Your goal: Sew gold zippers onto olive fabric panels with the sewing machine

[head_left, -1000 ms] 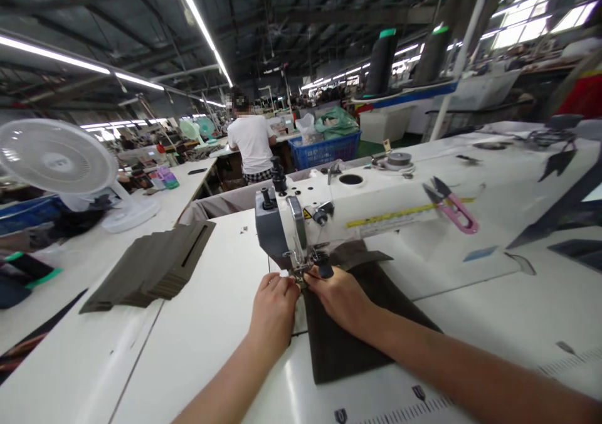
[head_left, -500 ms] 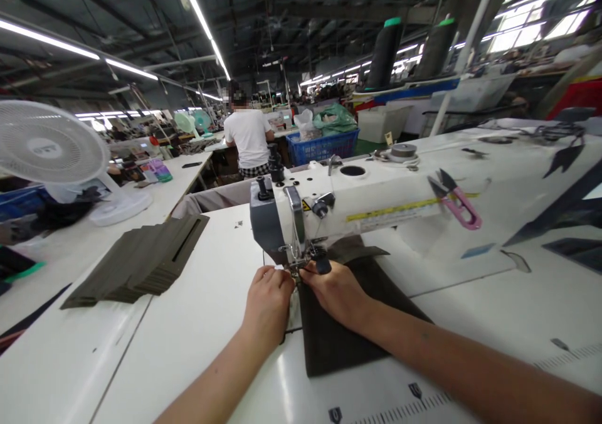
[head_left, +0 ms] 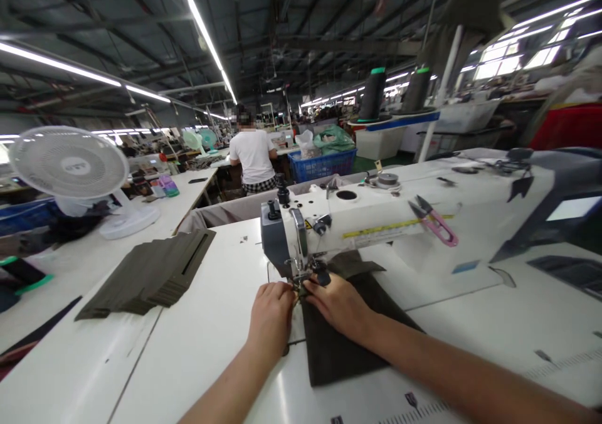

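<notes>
A white sewing machine (head_left: 376,214) stands on the table, its presser foot (head_left: 301,278) low over a dark olive fabric piece (head_left: 336,355). My left hand (head_left: 271,314) is closed just left of the foot, its fingertips pinching the fabric's edge, partly hidden by the fingers. My right hand (head_left: 341,305) rests on the fabric right of the foot, thumb and fingers pressed together on it close to the needle. The fabric's far end lies folded under the machine arm. Pink-handled thread snips (head_left: 435,222) lie against the machine's body.
A stack of dark olive fabric pieces (head_left: 148,273) lies on the table to the left. Beyond it stands a white fan (head_left: 70,164). A person in a white shirt (head_left: 253,154) is ahead, beside a blue basket (head_left: 322,165). Thread cones (head_left: 371,95) stand behind the machine.
The camera view has tilted up and turned slightly, so the machine and stack sit lower in the picture. Both hands stay at the presser foot, with only slight finger movement.
</notes>
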Available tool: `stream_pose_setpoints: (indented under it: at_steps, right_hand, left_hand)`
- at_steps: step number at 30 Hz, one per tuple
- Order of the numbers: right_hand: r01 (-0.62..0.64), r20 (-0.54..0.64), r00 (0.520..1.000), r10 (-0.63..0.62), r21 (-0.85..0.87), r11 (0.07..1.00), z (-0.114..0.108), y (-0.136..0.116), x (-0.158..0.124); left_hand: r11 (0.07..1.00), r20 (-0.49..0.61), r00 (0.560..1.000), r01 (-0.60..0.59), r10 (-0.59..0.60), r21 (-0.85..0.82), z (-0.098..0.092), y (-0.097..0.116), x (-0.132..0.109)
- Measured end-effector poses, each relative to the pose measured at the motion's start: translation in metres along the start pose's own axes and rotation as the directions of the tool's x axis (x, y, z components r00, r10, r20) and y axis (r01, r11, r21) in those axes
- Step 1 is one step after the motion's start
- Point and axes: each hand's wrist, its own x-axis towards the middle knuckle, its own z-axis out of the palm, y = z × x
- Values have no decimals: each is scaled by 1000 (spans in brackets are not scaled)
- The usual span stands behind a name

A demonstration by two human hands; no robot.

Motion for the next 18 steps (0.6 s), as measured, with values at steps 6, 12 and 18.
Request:
stream_pose_setpoints:
  at_steps: [6, 12, 18]
  right_hand:
    - [-122, -42, 992, 115, -285, 951, -20, -8, -53]
    - [193, -11, 979, -205, -280, 940, -28, -54, -112]
    - [4, -42, 999, 9, 287, 958, -47, -58, -98]
  left_hand:
    - [1000, 42, 999, -21, 22, -20, -24, 2, -2]
    - [998, 175, 983, -50, 56, -39, -39, 10, -12]
    - [985, 140, 990, 21, 3, -172, -39, 7, -14]
